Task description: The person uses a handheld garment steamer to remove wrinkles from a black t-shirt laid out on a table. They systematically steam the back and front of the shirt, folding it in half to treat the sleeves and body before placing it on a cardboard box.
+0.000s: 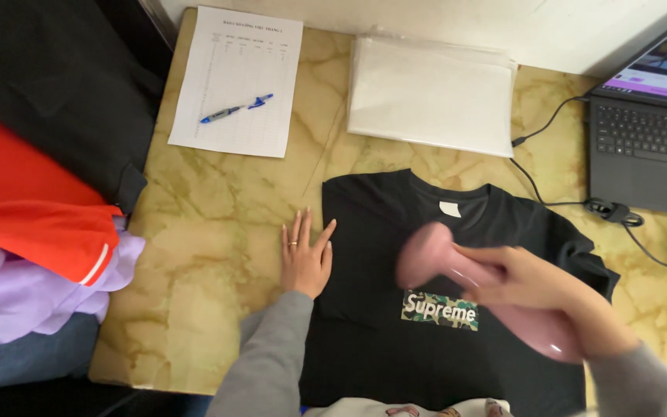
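On the yellow-veined marble table (pixel 218 232) lies a black T-shirt (pixel 380 309), spread flat with its front up, collar toward the far edge, a small white neck label at the collar and a rectangular camouflage-patterned patch across the chest. Its left side edge lies right under the left hand (pixel 306 259), which presses down flat with the fingers spread and a ring on one finger, half on the cloth and half on the bare stone. Above the chest of the shirt the right hand (pixel 530 278) is wrapped around the handle of a pink handheld garment steamer (pixel 488 297), whose rounded head points toward the collar; the steamer is blurred, and I cannot tell whether its head touches the fabric. Both arms wear grey sleeves.

Beyond the collar sits a stack of clear plastic bags (pixel 432 96). To its left lies a printed sheet (pixel 237 81) with a blue pen (pixel 235 109) on it. A laptop (pixel 646 131) stands open at the far right, its cable (pixel 550 181) running past the shirt's shoulder. Left of the table are piled garments (pixel 32 201) in black, orange-red and lilac.
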